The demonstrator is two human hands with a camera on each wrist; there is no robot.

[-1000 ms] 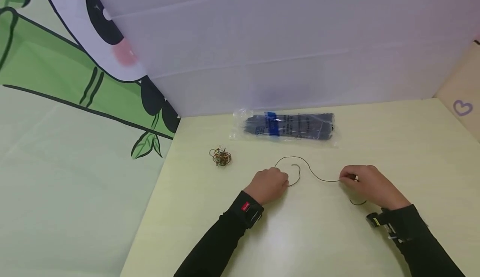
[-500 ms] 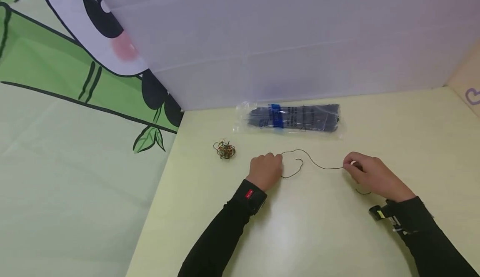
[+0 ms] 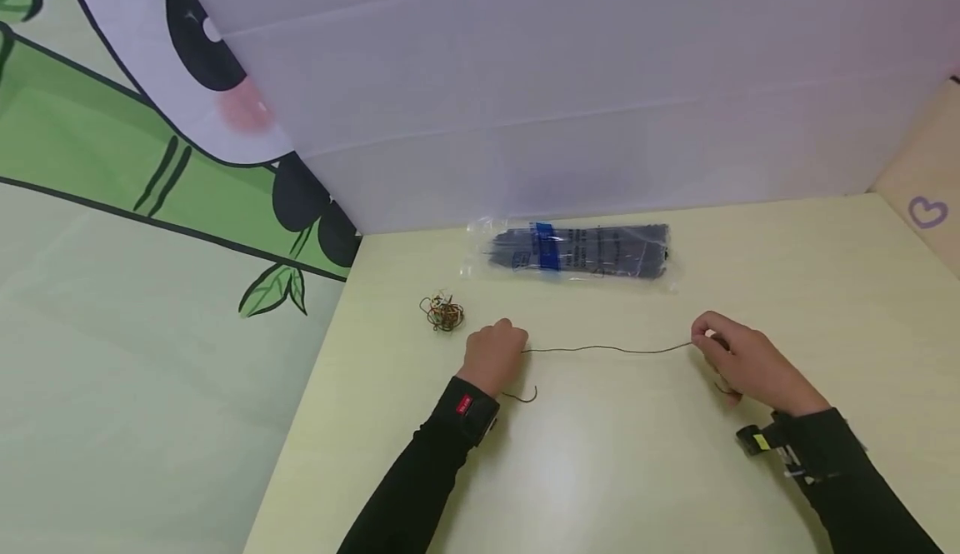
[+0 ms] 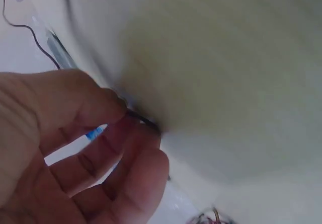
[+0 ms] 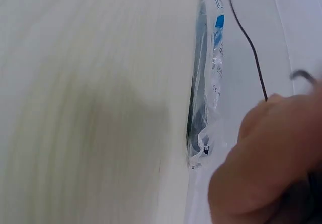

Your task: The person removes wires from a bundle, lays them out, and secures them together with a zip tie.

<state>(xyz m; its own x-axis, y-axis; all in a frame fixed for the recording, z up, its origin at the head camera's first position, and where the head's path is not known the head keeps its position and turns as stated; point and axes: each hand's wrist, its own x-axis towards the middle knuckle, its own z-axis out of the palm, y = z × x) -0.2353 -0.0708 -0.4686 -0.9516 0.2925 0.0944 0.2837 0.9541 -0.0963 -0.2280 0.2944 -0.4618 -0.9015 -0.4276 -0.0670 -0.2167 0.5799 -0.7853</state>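
Observation:
A thin dark wire (image 3: 600,347) runs nearly straight, with a slight wave, from one hand to the other over the table. My left hand (image 3: 492,357) pinches it between thumb and fingers; in the left wrist view that hand (image 4: 100,148) has the wire (image 4: 143,119) at its fingertips. A short curved tail of wire hangs below the left hand in the head view. On the right, my right hand (image 3: 753,364) pinches the other part, and a small end curls under its fingers. The right wrist view shows the wire (image 5: 250,45) leading away from the right hand (image 5: 271,153).
A tangled ball of coloured wire (image 3: 442,313) lies left of the left hand. Behind the hands, a clear plastic bag of dark cable ties (image 3: 581,251) lies on the pale table (image 3: 600,471). A white sheet (image 3: 570,104) rises at the table's back edge.
My left hand has moved left and slightly down, away from the right hand. The wire's bend between the hands has been drawn nearly straight, and its loose curl now sits below the left hand.

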